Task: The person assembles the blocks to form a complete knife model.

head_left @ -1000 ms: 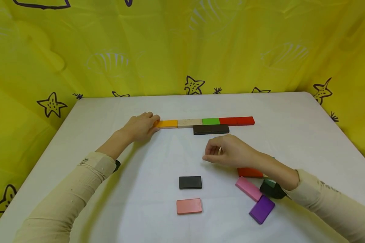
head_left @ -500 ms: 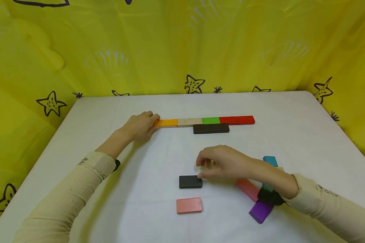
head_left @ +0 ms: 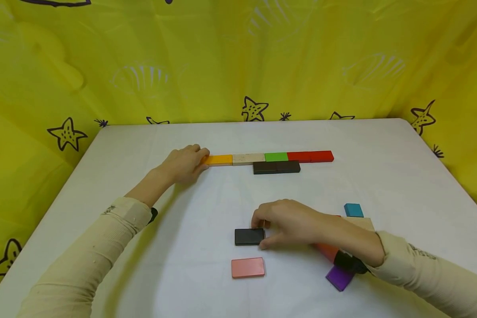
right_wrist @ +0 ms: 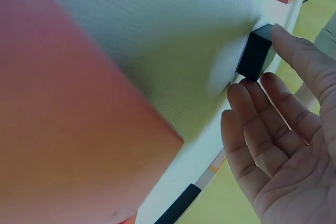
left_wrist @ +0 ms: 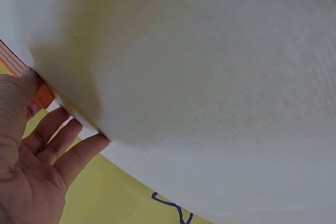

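My left hand (head_left: 185, 164) pinches the left end of an orange block (head_left: 220, 160), with the thumb on its near side. That block heads a straight row with a plain wood block (head_left: 248, 159), a green block (head_left: 276, 157) and red blocks (head_left: 311, 157). Against the row's near side lie black blocks (head_left: 276, 167). My right hand (head_left: 292, 223) has thumb and index finger at opposite edges of a separate black block (head_left: 249, 237), gripping its right end; in the right wrist view the black block (right_wrist: 255, 52) sits between them. A pink block (head_left: 248, 268) lies just nearer.
Under and beside the right forearm are a blue block (head_left: 353, 210), a wooden block (head_left: 361, 223), a purple block (head_left: 339, 278) and others partly hidden. The white-covered table (head_left: 194, 274) ends at a yellow curtain (head_left: 206, 62) behind.
My right hand has come down and left, toward me, from near the row to the single black block, and its thumb and finger have closed on it. The left hand stays put.
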### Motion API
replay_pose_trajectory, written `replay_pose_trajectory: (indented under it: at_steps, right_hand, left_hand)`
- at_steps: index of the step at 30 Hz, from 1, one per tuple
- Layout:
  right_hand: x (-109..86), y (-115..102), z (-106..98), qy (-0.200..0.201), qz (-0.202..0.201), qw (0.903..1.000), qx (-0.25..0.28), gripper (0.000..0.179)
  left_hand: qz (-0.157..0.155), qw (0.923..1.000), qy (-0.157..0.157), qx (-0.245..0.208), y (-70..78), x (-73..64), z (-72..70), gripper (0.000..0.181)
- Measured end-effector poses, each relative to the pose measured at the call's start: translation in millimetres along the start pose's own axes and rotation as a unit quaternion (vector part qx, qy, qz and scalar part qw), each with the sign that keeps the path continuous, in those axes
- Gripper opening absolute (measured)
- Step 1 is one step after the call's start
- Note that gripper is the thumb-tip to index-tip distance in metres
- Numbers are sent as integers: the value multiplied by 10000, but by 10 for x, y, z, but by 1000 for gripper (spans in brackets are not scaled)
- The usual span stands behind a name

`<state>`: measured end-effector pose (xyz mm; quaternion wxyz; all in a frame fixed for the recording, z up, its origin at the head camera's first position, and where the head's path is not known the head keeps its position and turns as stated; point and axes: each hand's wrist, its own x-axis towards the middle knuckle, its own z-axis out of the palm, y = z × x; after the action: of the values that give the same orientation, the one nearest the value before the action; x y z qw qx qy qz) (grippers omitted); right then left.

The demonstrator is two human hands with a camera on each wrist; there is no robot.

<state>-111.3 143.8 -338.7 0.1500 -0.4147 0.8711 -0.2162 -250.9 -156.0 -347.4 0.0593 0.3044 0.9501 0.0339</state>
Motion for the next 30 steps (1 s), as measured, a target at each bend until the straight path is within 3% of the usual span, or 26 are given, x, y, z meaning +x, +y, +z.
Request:
replay_pose_trajectory:
  at_steps: [4, 19, 30]
  right_hand:
    - [-11, 9, -6, 52, -99, 9999, -93, 25]
    - [-35, 15, -67, 54, 109, 9997, -218, 26]
    - [-51, -45, -5, 13, 216, 9986, -486, 20]
  left_hand:
    - [27, 10000, -21, 18, 5, 29, -10, 36]
    - [8, 10000, -41, 66, 9, 112, -41, 37]
    - [-70, 10000, -56, 41, -1, 6, 9, 34]
